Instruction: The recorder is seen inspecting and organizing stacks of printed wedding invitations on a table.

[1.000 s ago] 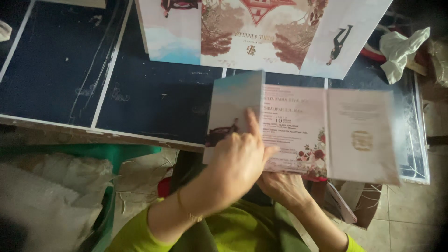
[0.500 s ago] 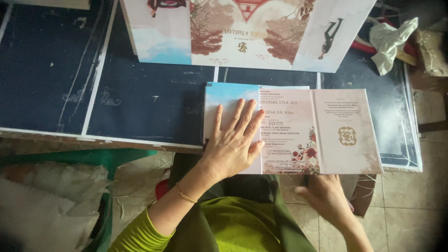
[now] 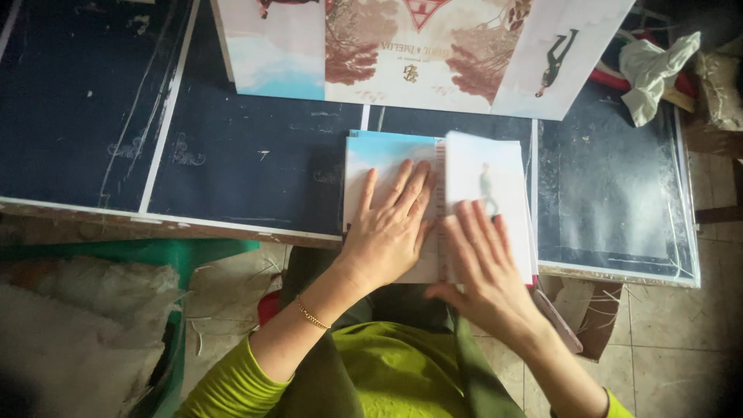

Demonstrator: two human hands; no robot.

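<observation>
Pressing flat, fingers spread, the left hand point(image 3: 391, 228) and right hand point(image 3: 481, 259) hold a folded card point(image 3: 495, 174) at the table's point(image 3: 248, 155) near edge.

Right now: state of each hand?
Left hand: open, flat on the card's left flap.
Right hand: open, pressing the right flap down.

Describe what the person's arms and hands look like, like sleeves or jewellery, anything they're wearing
Both arms wear bright lime-green long sleeves, pushed up clear of the wrists. The left hand is bare, with a thin gold chain bracelet at its wrist. The right hand is bare too; no rings or gloves show.
</observation>
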